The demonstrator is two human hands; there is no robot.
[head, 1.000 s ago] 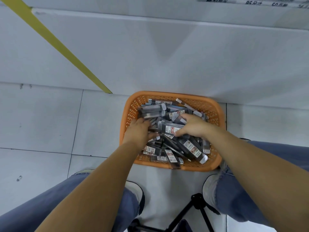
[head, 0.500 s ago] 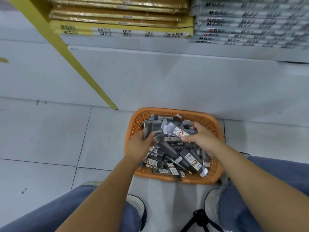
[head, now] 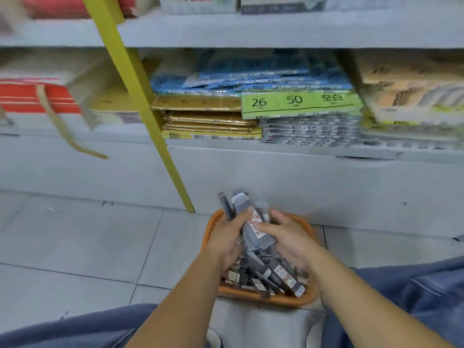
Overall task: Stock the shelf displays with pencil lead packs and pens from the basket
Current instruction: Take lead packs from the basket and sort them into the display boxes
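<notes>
The shelf unit (head: 276, 28) fills the view well beyond the fingers, its lower shelf (head: 251, 146) carrying flat stacks of paper goods: blue packs (head: 251, 82), gold packs (head: 208, 116), a green-labelled stack (head: 301, 102) and grey packs (head: 308, 133); the upper boards are blurred and no display for leads or pens can be made out from here. A yellow upright (head: 140, 96) slants down to the tiled floor (head: 75, 234), ending just beyond and to the outer side of the left fingers. The orange basket (head: 263, 298) sits on the floor directly beneath both hands, between the person's knees in blue trousers (head: 414, 297), and holds a loose heap of pencil lead packs (head: 273, 275) below and behind the fingers.

The step in hand looks like gathering stock out of the basket. The left hand (head: 226, 237) has its fingers (head: 242, 217) curled around a bundle of lead packs (head: 251, 222) that stands up past the fingertips, tilted away; the right hand (head: 288, 237) presses its fingers (head: 263, 226) across the near face of the same bundle, closed on it from the opposite side, so the packs are pinched between the two sets of fingers; the exact count is not clear.

The next move probably calls for squaring the bundle so no pack slips out from between the fingers, then lifting it clear of the heap and finding the proper display higher up; the basket remains mostly full, so the task seems early.
</notes>
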